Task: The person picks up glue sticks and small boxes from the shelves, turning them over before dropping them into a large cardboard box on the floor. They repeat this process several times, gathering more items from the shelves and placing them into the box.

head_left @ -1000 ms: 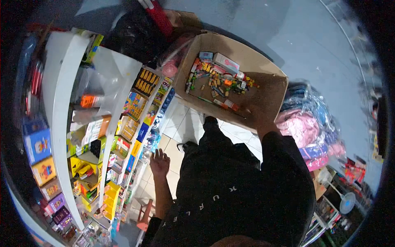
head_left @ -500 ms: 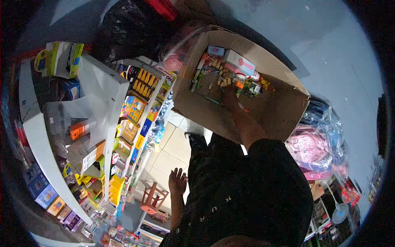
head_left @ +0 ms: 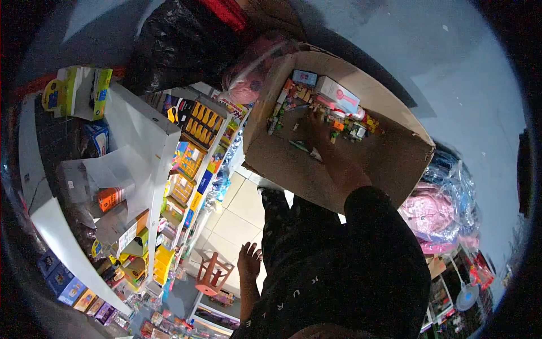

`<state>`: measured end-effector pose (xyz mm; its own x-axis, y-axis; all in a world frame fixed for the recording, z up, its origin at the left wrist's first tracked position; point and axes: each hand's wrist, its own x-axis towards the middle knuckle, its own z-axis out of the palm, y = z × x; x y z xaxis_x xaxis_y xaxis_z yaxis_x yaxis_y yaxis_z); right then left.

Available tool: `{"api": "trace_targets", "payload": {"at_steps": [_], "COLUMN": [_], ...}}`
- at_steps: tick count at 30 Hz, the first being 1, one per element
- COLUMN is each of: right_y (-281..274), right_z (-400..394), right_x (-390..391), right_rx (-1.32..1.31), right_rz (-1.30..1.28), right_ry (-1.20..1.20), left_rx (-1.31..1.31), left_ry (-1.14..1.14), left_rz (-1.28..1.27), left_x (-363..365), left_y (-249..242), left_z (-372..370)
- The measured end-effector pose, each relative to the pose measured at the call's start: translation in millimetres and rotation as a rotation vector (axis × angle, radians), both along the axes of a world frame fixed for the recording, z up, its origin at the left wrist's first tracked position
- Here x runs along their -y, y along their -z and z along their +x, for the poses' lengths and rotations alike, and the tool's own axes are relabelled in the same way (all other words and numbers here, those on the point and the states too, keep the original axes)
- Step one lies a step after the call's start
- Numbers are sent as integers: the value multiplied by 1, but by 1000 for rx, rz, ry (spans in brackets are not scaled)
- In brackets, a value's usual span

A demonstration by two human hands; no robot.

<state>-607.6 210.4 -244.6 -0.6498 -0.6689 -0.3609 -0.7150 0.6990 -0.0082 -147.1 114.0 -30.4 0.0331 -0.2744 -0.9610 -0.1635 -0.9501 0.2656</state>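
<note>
A large cardboard box (head_left: 389, 161) stands before me with small colourful items lying along its far side. My right hand (head_left: 317, 129) reaches down inside it, among small brown pieces; its fingers are dark and blurred, so what they touch is unclear. Just beyond are a white and pink carton (head_left: 337, 95), a small blue box (head_left: 305, 77) and an orange piece (head_left: 338, 125). My left hand (head_left: 249, 260) hangs at my side over the tiled floor, fingers apart and holding nothing.
Shelves of packaged goods (head_left: 197, 127) run along the left. A reddish stool (head_left: 213, 275) stands at the lower left. Pink plastic-wrapped goods (head_left: 429, 212) are right of the box. A black plastic bag (head_left: 175, 45) lies at the top.
The view has shifted, so the box appears slightly lower and to the right. My right hand has moved among the small pieces, and some brown ones there now look fewer or covered.
</note>
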Motion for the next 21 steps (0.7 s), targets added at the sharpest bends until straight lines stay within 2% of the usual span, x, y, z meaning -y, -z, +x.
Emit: {"api": "trace_targets", "payload": {"at_steps": [1,3,5,7,9,10,12,13,14,18,21], "right_y": [52,66,29,22,15,1,12,50,60,35,-8], "right_z": [4,4,-5,-13,-12,0,5,4,3,-4,3], "right_x": [-6,-7,-5,-2,2,3,1,-7,-7,0,4], "right_rx": [-13,39,210,467,446,277,155,199,230,276,188], "right_rz": [-50,19,243,434,405,292,202,225,229,186,115], "right_ry": [4,-78,-159,-49,2,-48,-83,-68,-26,134,92], "left_rx": [-7,2,3,3,-2,-3,-6,-14,-22,15,3], "left_ry": [0,27,50,70,82,88,85,96,106,127,75], "left_rz": [2,16,24,30,24,22,5,-7,-19,-11,27], "left_x": [-2,-2,-1,-1,1,1,1,1,0,-3,-8], "left_y": [1,-5,-4,-3,-1,-1,-2,-1,-1,-7,-8], "left_z": [3,-4,-10,-10,-11,-12,-9,-6,-4,-8,-6]}}
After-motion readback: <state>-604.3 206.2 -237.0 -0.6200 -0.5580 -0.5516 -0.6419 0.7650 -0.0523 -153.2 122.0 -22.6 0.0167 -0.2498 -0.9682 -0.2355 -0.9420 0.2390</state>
